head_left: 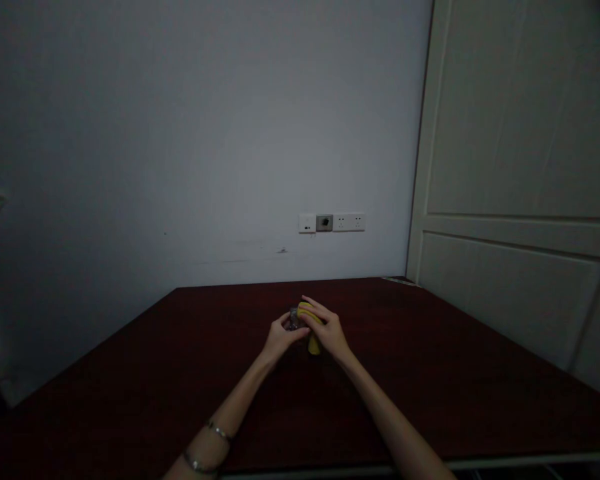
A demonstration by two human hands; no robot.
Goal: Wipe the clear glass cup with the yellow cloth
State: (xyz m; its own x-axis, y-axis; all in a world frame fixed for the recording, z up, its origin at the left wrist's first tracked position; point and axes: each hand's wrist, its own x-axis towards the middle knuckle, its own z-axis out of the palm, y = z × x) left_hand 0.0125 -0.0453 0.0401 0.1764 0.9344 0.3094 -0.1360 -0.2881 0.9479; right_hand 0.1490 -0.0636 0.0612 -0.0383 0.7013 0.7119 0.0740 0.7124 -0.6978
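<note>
Left hand [278, 340] first, fingers curled round a clear thing [294, 320] above the tabletop [190, 360]; just beside it, the right hand [334, 331] grips a soft-looking yellow thing [314, 345]. A firm left hold and light right pressure should serve best here! Brands, labels, writing: none readable.

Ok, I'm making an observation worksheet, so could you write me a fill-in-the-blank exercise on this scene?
1. Beside the small, shiny, clear-looking object in the left hand, the right hand holds a soft-looking item coloured ____.
2. The forearm wearing two silver-coloured metal bands is the person's ____ one.
3. The tall, pale, panelled door stands at the picture's ____ side.
4. The wide, flat tabletop is dark ____.
Missing words: yellow; left; right; red.
</note>
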